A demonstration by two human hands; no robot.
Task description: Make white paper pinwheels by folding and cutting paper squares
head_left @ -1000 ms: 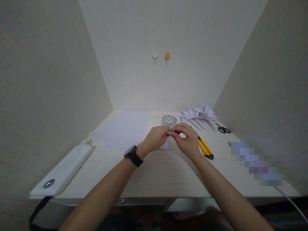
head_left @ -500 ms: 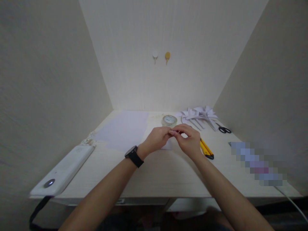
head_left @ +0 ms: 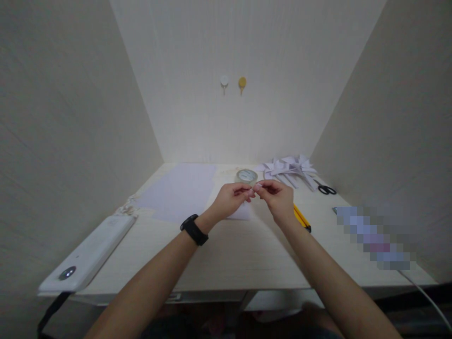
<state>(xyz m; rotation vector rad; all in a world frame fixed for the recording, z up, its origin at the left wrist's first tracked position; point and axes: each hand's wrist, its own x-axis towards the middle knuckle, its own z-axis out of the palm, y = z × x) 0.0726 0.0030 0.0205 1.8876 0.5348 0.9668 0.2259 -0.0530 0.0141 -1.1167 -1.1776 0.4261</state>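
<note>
My left hand point(head_left: 231, 199) and my right hand point(head_left: 278, 198) meet above the middle of the desk, fingertips almost touching. Both are closed in a pinch, thumb against fingers. A small pale bit shows at the right fingertips, too small to name; what the left fingers hold is hidden. Just behind the hands lies a roll of clear tape point(head_left: 246, 176). Below the left hand a small piece of white paper point(head_left: 239, 213) rests on the desk. Partly covered by my right hand and wrist is a yellow utility knife point(head_left: 302, 218).
White paper sheets point(head_left: 180, 188) spread over the left half of the desk point(head_left: 226, 263). Paper pinwheels point(head_left: 291, 169) lie at the back right, beside black-handled scissors point(head_left: 326, 189). A white device point(head_left: 90, 252) sits front left, a blurred-out object point(head_left: 374, 240) at right. Two hooks point(head_left: 242, 83) hang on the wall.
The fingertips have drawn slightly apart, and the left fingers have opened a little from their tight pinch. The whole view has shifted slightly.
</note>
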